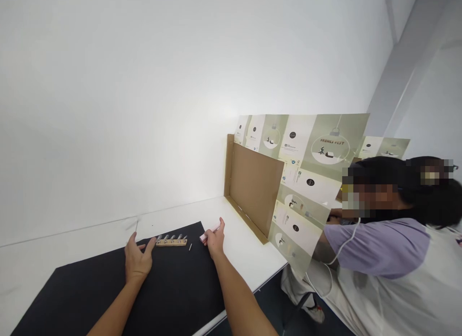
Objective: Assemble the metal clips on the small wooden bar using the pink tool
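A small wooden strip (172, 241) with several metal pegs lies on a black mat (108, 288) near its far edge. My left hand (137, 259) rests on the mat just left of the strip, fingers apart, thumb reaching toward the strip's left end. My right hand (214, 239) is to the right of the strip, closed around a pale pink stick-like object (209, 232). A tiny loose metal pin (190, 247) lies on the mat between the strip and my right hand.
The mat sits on a white table (245, 249) against a white wall. A cardboard divider (252, 187) covered with printed sheets stands at the table's right side. Beyond it another person (382, 249) in a purple sleeve leans over the neighbouring place.
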Tool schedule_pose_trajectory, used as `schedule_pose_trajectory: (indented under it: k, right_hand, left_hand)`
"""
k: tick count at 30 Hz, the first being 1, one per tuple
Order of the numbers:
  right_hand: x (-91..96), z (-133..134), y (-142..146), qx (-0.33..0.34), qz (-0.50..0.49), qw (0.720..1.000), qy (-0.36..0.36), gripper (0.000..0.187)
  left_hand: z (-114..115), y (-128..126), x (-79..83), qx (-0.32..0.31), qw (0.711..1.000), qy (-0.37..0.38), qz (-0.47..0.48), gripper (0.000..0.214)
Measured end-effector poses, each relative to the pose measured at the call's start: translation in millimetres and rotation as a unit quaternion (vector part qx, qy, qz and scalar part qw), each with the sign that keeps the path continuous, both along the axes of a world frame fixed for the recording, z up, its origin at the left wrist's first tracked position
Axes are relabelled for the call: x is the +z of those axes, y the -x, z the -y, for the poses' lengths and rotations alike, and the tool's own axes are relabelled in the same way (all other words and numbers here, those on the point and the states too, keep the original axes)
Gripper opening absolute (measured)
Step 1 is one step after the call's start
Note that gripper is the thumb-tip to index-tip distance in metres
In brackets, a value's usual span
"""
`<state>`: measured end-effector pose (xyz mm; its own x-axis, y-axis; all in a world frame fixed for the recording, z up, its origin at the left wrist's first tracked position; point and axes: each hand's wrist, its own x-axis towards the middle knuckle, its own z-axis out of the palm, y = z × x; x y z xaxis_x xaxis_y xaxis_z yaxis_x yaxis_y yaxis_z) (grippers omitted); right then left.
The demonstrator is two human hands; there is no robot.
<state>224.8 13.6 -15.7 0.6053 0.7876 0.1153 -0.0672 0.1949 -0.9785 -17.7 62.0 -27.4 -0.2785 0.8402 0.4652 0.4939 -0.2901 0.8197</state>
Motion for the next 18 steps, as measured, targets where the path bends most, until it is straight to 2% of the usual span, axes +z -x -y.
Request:
schedule_pose_trajectory:
  k: [18]
  right_hand:
    - [0.9,3.0,0.7,-0.011,0.02,1.0,0.009,0.087]
  left_hand:
    - [0.7,-0.2,0.9,-0.006,1.0,0.026,-0.001,0.087]
